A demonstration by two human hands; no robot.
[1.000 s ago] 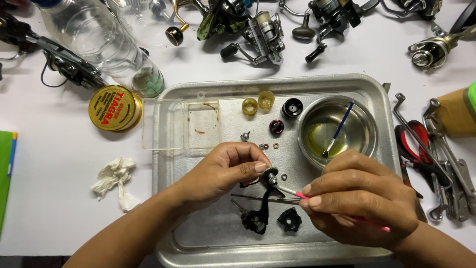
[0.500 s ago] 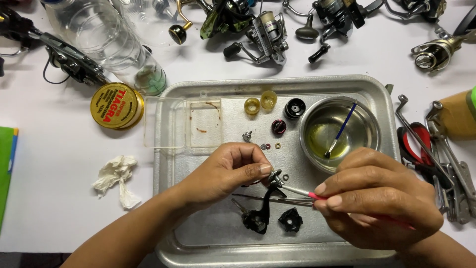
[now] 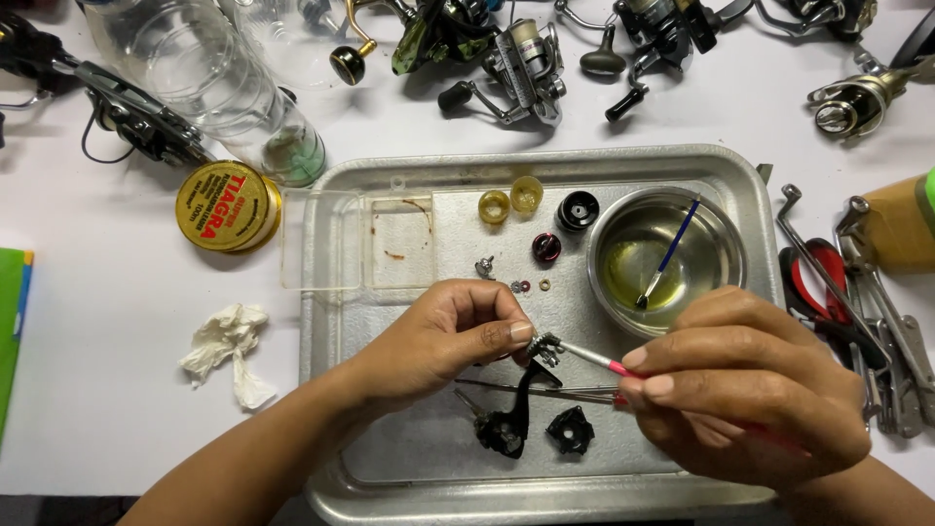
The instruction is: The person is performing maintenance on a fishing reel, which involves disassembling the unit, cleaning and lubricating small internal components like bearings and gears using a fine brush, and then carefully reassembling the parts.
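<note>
Over a metal tray, my left hand pinches a small grey metal reel part between thumb and fingertips. My right hand grips a thin red-and-white tool whose tip touches that part. Beneath the hands, on the tray, lie a black reel arm piece, a black star-shaped knob and a thin metal rod.
A steel bowl of yellowish oil holds a blue brush. Two yellow caps, black rings and tiny washers lie on the tray. Around it: fishing reels, a clear bottle, a yellow tin, crumpled tissue, pliers and wrenches.
My right hand has shifted slightly right and down with the tool; my left hand keeps pinching the small part in the same spot.
</note>
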